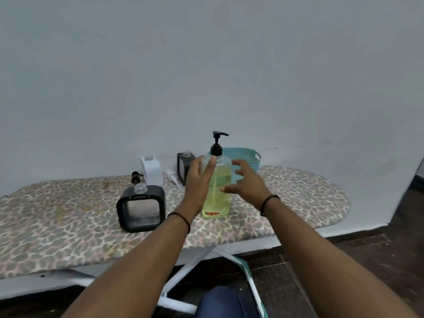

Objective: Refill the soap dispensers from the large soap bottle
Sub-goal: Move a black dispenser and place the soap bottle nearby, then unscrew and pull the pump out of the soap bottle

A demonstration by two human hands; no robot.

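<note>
Centre frame, upright on the leopard-print ironing board (pixel 68 216): large soap bottle (pixel 216 187) (clear, yellow-green liquid, black pump on top). Left hand (pixel 198 180) with fingers straight against the bottle's left side, apparently touching though contact hard to confirm. Right hand (pixel 244 180) just right of it, fingers spread and loosely bent, gripping nothing. Lower left of the bottle: black square dispenser (pixel 141 208), neck uncapped. Behind, toward the wall: white dispenser (pixel 151 171), second black dispenser (pixel 183 165), loose white pump (pixel 172 176), teal basket (pixel 246 157) at upper right.
</note>
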